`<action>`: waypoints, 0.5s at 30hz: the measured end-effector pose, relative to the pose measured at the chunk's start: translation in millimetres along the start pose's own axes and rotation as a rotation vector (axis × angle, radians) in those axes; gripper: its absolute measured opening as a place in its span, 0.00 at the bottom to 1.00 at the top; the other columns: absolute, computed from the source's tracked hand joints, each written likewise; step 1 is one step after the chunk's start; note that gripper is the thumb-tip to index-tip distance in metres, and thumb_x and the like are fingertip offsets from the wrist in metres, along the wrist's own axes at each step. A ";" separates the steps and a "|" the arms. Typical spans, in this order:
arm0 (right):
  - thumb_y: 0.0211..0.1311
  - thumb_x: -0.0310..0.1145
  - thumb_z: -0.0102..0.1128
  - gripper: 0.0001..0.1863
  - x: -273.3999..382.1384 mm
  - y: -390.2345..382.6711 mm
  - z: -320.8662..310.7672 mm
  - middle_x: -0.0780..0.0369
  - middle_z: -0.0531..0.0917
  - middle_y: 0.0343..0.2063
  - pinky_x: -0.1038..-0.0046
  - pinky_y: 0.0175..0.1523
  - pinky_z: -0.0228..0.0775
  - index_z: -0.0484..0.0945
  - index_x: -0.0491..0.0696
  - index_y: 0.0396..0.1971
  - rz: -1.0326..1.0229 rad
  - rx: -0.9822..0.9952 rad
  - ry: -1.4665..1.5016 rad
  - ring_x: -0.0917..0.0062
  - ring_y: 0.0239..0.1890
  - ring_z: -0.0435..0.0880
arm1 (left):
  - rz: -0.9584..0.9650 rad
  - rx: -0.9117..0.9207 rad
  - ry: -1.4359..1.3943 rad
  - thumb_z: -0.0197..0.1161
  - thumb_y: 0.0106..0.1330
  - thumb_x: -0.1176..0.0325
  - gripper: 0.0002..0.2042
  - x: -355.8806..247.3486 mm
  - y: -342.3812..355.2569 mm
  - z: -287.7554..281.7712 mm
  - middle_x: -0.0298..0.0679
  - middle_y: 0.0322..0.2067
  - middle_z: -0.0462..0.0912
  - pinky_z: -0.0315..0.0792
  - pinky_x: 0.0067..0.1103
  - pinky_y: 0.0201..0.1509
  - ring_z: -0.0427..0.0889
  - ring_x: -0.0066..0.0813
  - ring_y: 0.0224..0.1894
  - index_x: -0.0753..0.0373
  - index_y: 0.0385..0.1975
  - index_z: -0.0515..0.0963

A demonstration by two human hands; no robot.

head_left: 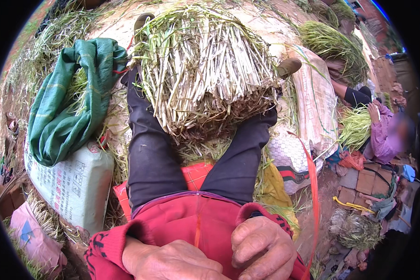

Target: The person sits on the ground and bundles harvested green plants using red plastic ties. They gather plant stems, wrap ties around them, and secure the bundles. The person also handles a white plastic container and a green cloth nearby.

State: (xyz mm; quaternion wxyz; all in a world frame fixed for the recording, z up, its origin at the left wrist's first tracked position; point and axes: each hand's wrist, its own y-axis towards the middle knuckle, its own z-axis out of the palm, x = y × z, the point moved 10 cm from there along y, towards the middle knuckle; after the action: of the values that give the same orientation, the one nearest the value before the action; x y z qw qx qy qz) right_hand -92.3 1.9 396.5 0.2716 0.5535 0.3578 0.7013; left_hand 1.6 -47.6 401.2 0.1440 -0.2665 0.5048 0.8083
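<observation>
Both hands are close together in front of my red jacket [182,212] at the lower edge. My left hand [172,261] has its fingers curled inward, partly cut off by the frame. My right hand [262,247] is closed too, its fingers bent toward the left one. Whatever they pinch, if anything, is hidden. An orange-red plastic strip [311,186] hangs beside my right hand; its lower end runs out behind that wrist. Between my outstretched legs lies a big pile of long, pale stalks [210,65] with green leaves, muddy roots toward me.
On the left, a green cloth sack [56,126] with greens in it rests on a full white sack [74,182]. To the right lie a pinkish woven sack [312,98] and a yellow one [275,191]. Another person [382,130] holds a green bunch [354,126] at far right.
</observation>
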 end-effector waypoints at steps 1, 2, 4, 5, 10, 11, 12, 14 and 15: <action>0.52 0.32 0.63 0.07 -0.4 0.2 0.3 0.60 0.76 0.34 0.75 0.23 0.59 0.82 0.46 0.30 -0.002 -0.013 0.016 0.73 0.26 0.73 | 0.022 -0.004 0.019 0.62 0.53 0.76 0.07 -1.5 -0.5 0.3 0.51 0.29 0.79 0.66 0.19 0.16 0.75 0.29 0.16 0.74 0.29 0.79; 0.52 0.32 0.63 0.08 -0.6 0.3 0.5 0.60 0.76 0.34 0.76 0.22 0.59 0.82 0.46 0.30 -0.004 -0.026 0.031 0.73 0.26 0.73 | 0.043 -0.007 0.038 0.62 0.53 0.76 0.07 -2.9 -1.1 0.8 0.50 0.29 0.80 0.66 0.19 0.16 0.74 0.28 0.16 0.74 0.29 0.79; 0.51 0.32 0.63 0.07 -2.5 0.6 1.5 0.60 0.76 0.34 0.76 0.22 0.59 0.82 0.46 0.30 -0.012 -0.027 0.090 0.73 0.26 0.73 | 0.044 0.034 0.058 0.62 0.53 0.76 0.07 -3.6 -1.0 2.3 0.49 0.29 0.80 0.66 0.18 0.15 0.74 0.28 0.16 0.73 0.29 0.79; 0.51 0.32 0.63 0.07 -1.2 0.4 0.8 0.60 0.76 0.34 0.76 0.22 0.59 0.81 0.46 0.30 -0.011 -0.028 0.118 0.73 0.26 0.73 | 0.036 0.052 0.062 0.62 0.53 0.76 0.07 -2.8 0.1 4.9 0.49 0.29 0.80 0.65 0.18 0.15 0.74 0.27 0.16 0.73 0.29 0.79; 0.52 0.28 0.62 0.04 4.6 -3.6 0.3 0.59 0.76 0.32 0.76 0.23 0.59 0.81 0.46 0.28 -0.027 0.005 0.152 0.72 0.27 0.73 | -0.039 0.067 0.069 0.62 0.52 0.76 0.07 -1.0 -1.5 10.0 0.48 0.28 0.80 0.63 0.16 0.14 0.73 0.25 0.15 0.72 0.29 0.80; 0.53 0.27 0.62 0.03 2.2 -4.1 2.2 0.59 0.76 0.31 0.76 0.23 0.60 0.81 0.45 0.28 -0.025 0.028 0.165 0.72 0.27 0.73 | -0.012 0.026 0.116 0.62 0.52 0.76 0.06 -4.2 -3.1 8.0 0.48 0.27 0.80 0.63 0.16 0.14 0.73 0.25 0.15 0.72 0.29 0.80; 0.54 0.27 0.61 0.03 -0.5 -3.8 2.6 0.59 0.76 0.31 0.75 0.23 0.61 0.81 0.45 0.28 0.003 0.071 0.198 0.72 0.27 0.74 | 0.075 -0.068 0.215 0.62 0.52 0.76 0.06 -7.8 -5.2 10.4 0.47 0.27 0.80 0.63 0.15 0.14 0.73 0.24 0.15 0.71 0.28 0.81; 0.56 0.26 0.59 0.05 -0.5 -11.9 0.2 0.57 0.75 0.32 0.72 0.28 0.69 0.76 0.41 0.31 0.110 0.127 0.198 0.70 0.27 0.78 | 0.196 -0.163 0.356 0.62 0.51 0.76 0.06 -14.8 -7.3 14.6 0.46 0.25 0.79 0.62 0.14 0.14 0.72 0.23 0.14 0.71 0.27 0.81; 0.57 0.29 0.61 0.06 -7.1 -14.2 -4.9 0.58 0.75 0.32 0.74 0.29 0.69 0.76 0.43 0.30 0.131 -0.026 0.097 0.72 0.30 0.78 | 0.229 -0.166 0.399 0.62 0.51 0.75 0.06 -16.9 -6.8 17.0 0.45 0.24 0.79 0.62 0.14 0.14 0.72 0.22 0.14 0.70 0.27 0.81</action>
State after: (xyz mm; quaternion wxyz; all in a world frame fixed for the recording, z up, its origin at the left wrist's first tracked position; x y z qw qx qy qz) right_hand -95.6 3.9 380.3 0.2147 0.5373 0.3243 0.7483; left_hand 14.0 -28.7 411.8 -0.0735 -0.3727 0.4822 0.7894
